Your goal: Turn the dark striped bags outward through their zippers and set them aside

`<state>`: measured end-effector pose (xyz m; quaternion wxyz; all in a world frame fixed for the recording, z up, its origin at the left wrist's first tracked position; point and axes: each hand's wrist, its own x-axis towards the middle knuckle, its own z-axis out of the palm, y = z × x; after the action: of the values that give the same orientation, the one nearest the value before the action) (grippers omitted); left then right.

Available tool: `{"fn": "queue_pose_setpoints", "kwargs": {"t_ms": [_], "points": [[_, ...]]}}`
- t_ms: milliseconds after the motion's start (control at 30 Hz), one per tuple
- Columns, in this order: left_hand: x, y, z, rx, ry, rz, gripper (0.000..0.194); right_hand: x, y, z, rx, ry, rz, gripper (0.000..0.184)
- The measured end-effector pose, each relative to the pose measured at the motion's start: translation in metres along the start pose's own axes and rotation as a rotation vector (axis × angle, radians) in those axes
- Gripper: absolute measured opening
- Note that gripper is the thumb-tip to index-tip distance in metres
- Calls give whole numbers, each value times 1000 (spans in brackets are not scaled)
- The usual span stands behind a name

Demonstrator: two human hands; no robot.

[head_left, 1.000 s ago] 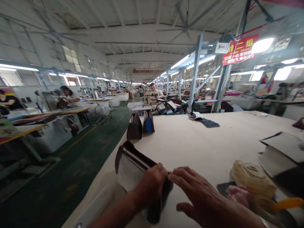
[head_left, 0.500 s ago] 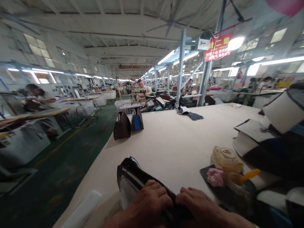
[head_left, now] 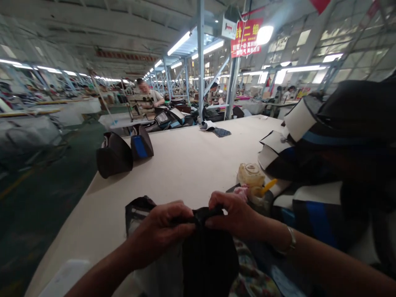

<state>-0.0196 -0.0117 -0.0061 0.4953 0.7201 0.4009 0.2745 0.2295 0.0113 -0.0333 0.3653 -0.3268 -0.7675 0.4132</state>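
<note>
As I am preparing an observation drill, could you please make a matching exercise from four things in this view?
1 Pink cloth
2 Dark workpiece
3 Red sign
4 Navy patterned piece

A beside a lit lamp
B near the far edge of the table
C gripped by the left hand and right hand
D just beyond the right hand

Pairs: 1-D; 2-C; 3-A; 4-B

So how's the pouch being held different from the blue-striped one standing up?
The left hand and right hand grip the held pouch; the blue-striped pouch stands untouched. The held pouch shows a pale panel, the blue-striped pouch a blue band. Both have dark parts.
</note>
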Motion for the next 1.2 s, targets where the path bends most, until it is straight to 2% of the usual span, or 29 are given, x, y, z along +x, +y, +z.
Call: {"fn": "queue_pose_setpoints", "kwargs": {"t_ms": [100,167,233,300,433,567,767,867,1000,1200], "points": [[4,-2,9,-17,-29,24,21,-5,-12,-13,-63,-13,-235,27],[5,-2,12,-63,-59,-3,22,-3,-16,-16,2,-85,-254,37],[5,-1,13,-102,-93,-27,24,1,-14,-15,81,-187,-203,40],[3,-1,13,-115,-118,-59,26,7,-6,-11,137,-266,-156,35],[-1,-4,9,-74,-157,-140,33,13,13,-4,305,-332,-63,26],[0,-5,7,24,-174,-133,32,11,14,-6,324,-341,24,23],[8,-4,10,115,-187,-10,33,9,1,-8,179,-295,0,23],[10,-6,10,112,-187,-33,38,12,7,-5,276,-311,59,16],[13,-6,10,42,-214,-98,42,12,15,0,452,-320,204,19],[17,-7,22,99,-42,-165,32,11,11,1,512,-296,265,14]]}}
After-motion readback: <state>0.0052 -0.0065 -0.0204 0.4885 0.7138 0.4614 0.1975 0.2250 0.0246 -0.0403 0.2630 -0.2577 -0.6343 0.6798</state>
